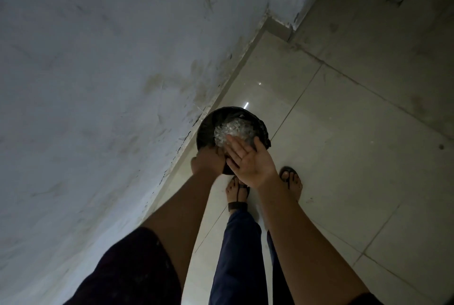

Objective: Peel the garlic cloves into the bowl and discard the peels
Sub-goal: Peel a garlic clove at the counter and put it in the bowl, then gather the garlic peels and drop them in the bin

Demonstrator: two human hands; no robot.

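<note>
At the foot of a scuffed white wall, on glossy pale floor tiles, we're looking straight down in dim light at a black bin. Our left hand sits over the near rim, knuckles up, its fingers lost in shadow, so we can't tell whether it grips anything. Our right hand is flat, palm up, fingers straight, holding nothing. The pale peels lie heaped inside the bin, just beyond the right fingertips.
</note>
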